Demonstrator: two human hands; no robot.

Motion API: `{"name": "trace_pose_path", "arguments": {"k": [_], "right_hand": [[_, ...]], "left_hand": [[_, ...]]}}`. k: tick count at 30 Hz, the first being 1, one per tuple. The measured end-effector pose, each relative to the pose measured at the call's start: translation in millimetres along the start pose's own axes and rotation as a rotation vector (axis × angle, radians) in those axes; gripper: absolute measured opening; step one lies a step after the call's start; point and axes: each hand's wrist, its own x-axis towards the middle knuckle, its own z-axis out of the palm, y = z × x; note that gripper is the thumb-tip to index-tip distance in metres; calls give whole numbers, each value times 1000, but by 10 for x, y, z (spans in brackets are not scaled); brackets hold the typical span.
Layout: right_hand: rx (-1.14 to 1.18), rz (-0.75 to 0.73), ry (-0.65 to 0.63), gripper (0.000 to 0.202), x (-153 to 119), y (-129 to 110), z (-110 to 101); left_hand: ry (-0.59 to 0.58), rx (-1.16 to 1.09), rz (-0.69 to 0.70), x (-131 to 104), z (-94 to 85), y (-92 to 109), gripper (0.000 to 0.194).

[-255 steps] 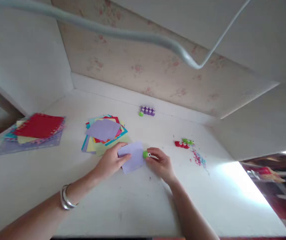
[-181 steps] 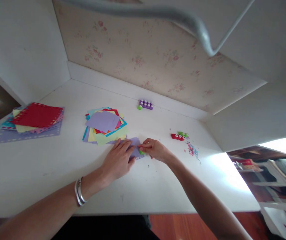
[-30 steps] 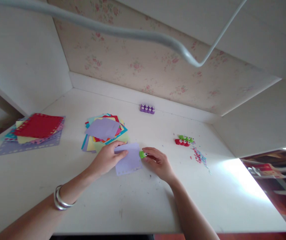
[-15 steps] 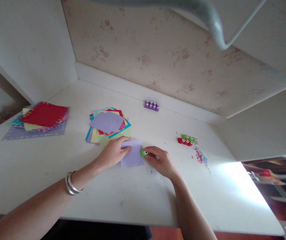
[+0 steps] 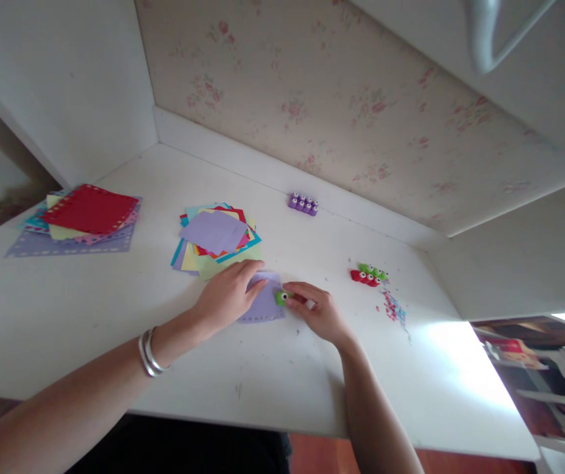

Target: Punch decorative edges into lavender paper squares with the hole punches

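A small sheet of light purple paper (image 5: 264,304) lies in front of me, with a row of punched marks along its near edge. My left hand (image 5: 230,289) holds its left side, thumb on top; some of the fingers are hidden. At the right edge of the sheet sits a green paper punch (image 5: 281,298) with a white-and-black eye-like button. My right hand (image 5: 318,309) has its fingers closed around this punch, and a bit of red shows between them.
Beyond my left hand is a pile of coloured paper (image 5: 213,234). Punched sheets (image 5: 89,209), red on top, lie far left. Purple punches (image 5: 303,204) stand near the wall. Green and red punches (image 5: 365,278) sit at the right beside scattered paper bits (image 5: 394,307).
My left hand has slid slightly right over the purple sheet, covering more of it. The punch sits a little further in over the sheet's right edge. The camera view has shifted slightly.
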Motion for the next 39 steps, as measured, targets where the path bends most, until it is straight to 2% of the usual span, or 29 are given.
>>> {"name": "trace_pose_path", "arguments": {"k": [3,5,10,16,28,33,39], "right_hand": [[-50,48,1,26,69,-62,-71],[-72,74,-54,26,123,-117,-115],[-87,90,-211,24,241,-225,-151],[-84,172,-273,23,308,-239,-133],[-37,244,-291,26,338,-167,-135],[79,355,-307,36,338,-103,-103],[155,456,-311,33,381,-148,-75]], "left_hand": [[46,93,157,-14,-111,76,29],[2,95,195,-51,-147,118,27],[-136,131,178,-200,-20,149,38],[-213,151,163,-249,125,99,43],[-242,133,148,-253,121,89,44],[-226,129,148,-257,125,94,42],[-214,130,153,-260,149,80,42]]}}
